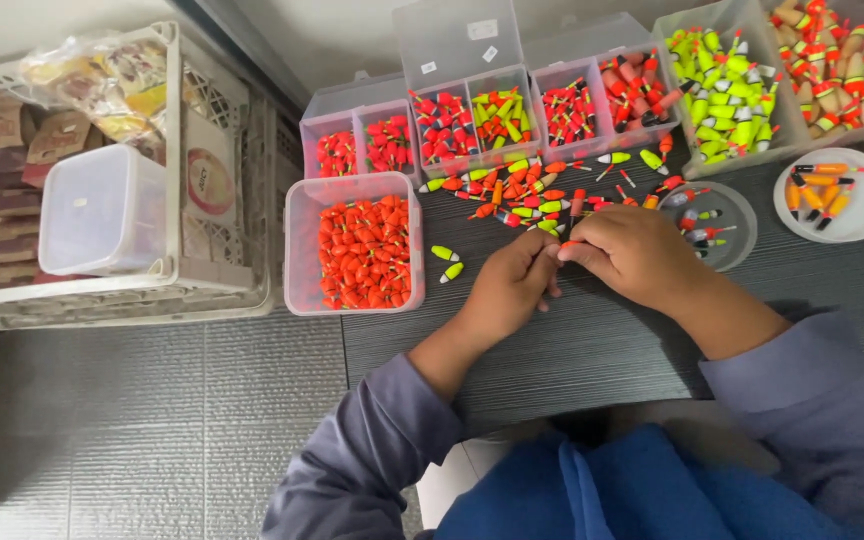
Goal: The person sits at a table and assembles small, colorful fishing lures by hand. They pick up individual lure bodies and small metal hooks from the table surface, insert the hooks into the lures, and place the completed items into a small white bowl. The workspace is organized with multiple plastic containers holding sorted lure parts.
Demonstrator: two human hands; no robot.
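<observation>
Float [570, 243], small and orange, sits pinched between both hands above the dark desk [592, 345]: left hand [508, 285] and right hand [632, 250] each have their grip clamped on it, fingertips meeting. Steady, light pressure seems wise. Fingers hide most of it. Beyond, the loose float pile [522, 195] and clear boxes [472, 125] blur together.
</observation>
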